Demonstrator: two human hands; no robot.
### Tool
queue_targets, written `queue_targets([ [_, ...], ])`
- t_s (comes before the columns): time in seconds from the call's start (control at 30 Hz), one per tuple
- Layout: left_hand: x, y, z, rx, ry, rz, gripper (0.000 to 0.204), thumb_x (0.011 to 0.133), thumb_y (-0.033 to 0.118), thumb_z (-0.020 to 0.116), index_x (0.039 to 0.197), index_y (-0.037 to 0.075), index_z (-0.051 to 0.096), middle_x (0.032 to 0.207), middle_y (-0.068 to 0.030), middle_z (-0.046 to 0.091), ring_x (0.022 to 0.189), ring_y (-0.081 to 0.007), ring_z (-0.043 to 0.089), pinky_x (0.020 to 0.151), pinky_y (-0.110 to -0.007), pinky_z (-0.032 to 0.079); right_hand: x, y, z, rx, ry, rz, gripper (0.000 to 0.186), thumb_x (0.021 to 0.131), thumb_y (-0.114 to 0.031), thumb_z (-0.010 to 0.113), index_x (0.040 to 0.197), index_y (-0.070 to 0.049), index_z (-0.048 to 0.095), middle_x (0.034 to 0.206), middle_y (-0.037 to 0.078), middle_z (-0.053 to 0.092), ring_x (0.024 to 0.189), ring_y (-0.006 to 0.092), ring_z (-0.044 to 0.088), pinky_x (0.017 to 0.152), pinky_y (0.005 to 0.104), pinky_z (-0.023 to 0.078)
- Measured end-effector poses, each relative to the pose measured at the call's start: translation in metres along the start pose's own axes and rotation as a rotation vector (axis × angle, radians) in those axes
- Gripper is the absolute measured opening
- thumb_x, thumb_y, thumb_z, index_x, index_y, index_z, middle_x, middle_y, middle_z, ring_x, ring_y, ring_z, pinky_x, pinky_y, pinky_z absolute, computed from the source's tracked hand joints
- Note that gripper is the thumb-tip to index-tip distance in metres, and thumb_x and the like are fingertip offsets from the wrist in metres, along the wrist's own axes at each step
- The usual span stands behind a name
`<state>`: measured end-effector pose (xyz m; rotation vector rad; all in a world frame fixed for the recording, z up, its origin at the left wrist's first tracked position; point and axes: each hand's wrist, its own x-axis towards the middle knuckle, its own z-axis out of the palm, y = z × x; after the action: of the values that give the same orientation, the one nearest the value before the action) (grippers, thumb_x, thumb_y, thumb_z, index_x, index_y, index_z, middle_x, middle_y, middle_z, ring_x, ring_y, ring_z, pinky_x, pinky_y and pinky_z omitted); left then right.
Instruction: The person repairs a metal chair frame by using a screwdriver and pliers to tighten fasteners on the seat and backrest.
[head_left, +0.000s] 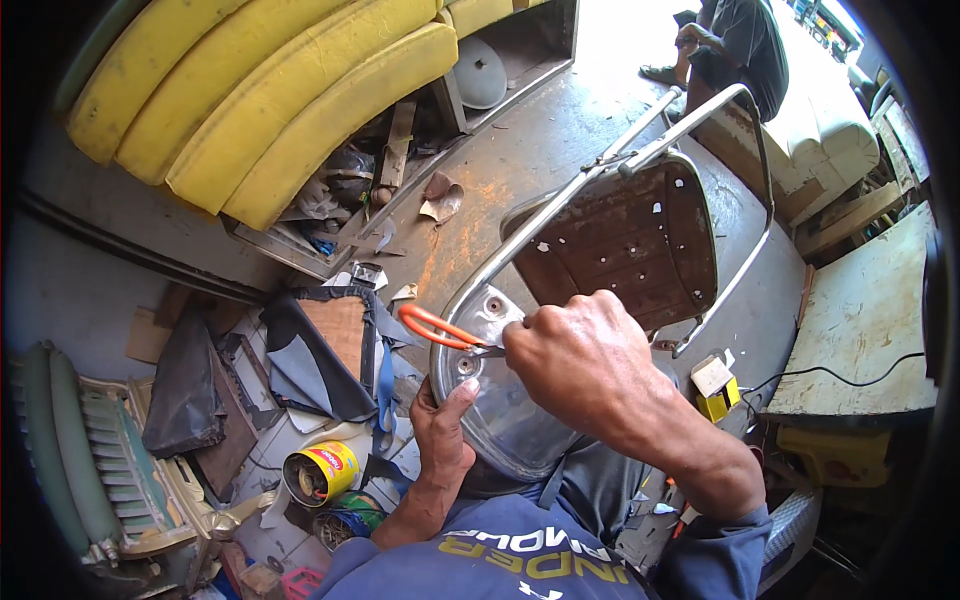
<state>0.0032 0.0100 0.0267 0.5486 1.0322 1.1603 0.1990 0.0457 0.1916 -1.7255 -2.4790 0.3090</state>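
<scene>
A metal chair (590,180) with a tubular frame lies tipped across the floor, its rounded shiny end panel (510,420) close to my body. Its rusty brown seat panel (625,240), pierced with small holes, lies farther off. My left hand (443,428) grips the panel's left rim, thumb on top and fingers beneath. Above the panel, my right hand (575,350) is closed around a hand tool with orange handles (435,327). The handles stick out to the left; the tool's other end is hidden by my fist. Two screw holes show beside it.
Yellow curved cushions (300,120) fill the upper left. Cut upholstery pieces (320,350) and a yellow can (322,472) lie at left. A yellow box (716,395) and a worn board (860,330) with a black cable are at right. A person (735,50) sits far off.
</scene>
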Motion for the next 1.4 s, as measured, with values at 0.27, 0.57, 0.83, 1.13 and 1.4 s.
queue_targets([
  [0.27, -0.003, 0.005, 0.002, 0.025, 0.01, -0.018, 0.033, 0.088, 0.001, 0.069, 0.121, -0.001, 0.066, 0.11, -0.0104, 0.072, 0.099, -0.0206, 0.07, 0.091, -0.035, 0.057, -0.031, 0.025, 0.031, 0.332, -0.03, 0.332, 0.026, 0.085, -0.032, 0.076, 0.081, -0.006, 0.077, 0.069, 0.02, 0.069, 0.068, 0.0375, 0.072, 0.064, 0.048, 0.055],
  [0.57, -0.006, 0.011, 0.01, 0.102, 0.019, -0.007, 0.037, 0.09, 0.005, 0.067, 0.126, -0.003, 0.062, 0.113, -0.012, 0.071, 0.101, -0.0219, 0.07, 0.095, -0.037, 0.056, -0.046, 0.038, 0.056, 0.63, 0.031, 0.448, 0.026, 0.086, -0.033, 0.075, 0.085, -0.007, 0.078, 0.068, 0.019, 0.069, 0.068, 0.0379, 0.071, 0.066, 0.0483, 0.056],
  [0.83, -0.005, 0.011, 0.008, 0.144, 0.032, -0.017, 0.037, 0.09, 0.007, 0.067, 0.125, -0.003, 0.062, 0.112, -0.012, 0.071, 0.101, -0.0215, 0.07, 0.095, -0.037, 0.056, -0.04, 0.043, 0.058, 0.668, 0.041, 0.437, 0.025, 0.087, -0.032, 0.075, 0.083, -0.007, 0.077, 0.068, 0.018, 0.069, 0.066, 0.0367, 0.071, 0.064, 0.0469, 0.056],
  [1.13, 0.0, 0.01, 0.005, 0.123, 0.006, -0.059, 0.033, 0.09, 0.007, 0.069, 0.122, -0.001, 0.065, 0.109, -0.0093, 0.071, 0.097, -0.0183, 0.068, 0.091, -0.034, 0.055, -0.042, 0.034, 0.052, 0.631, 0.058, 0.462, 0.025, 0.087, -0.032, 0.075, 0.084, -0.007, 0.077, 0.066, 0.016, 0.068, 0.063, 0.0353, 0.07, 0.064, 0.0452, 0.055],
  [1.4, 0.0, 0.012, 0.008, 0.077, -0.022, -0.096, 0.031, 0.091, 0.006, 0.07, 0.12, -0.001, 0.066, 0.106, -0.0062, 0.07, 0.092, -0.0134, 0.065, 0.087, -0.029, 0.052, -0.044, 0.019, 0.047, 0.55, 0.066, 0.467, 0.027, 0.088, -0.034, 0.075, 0.083, -0.008, 0.077, 0.069, 0.016, 0.069, 0.065, 0.0357, 0.07, 0.063, 0.0458, 0.054],
])
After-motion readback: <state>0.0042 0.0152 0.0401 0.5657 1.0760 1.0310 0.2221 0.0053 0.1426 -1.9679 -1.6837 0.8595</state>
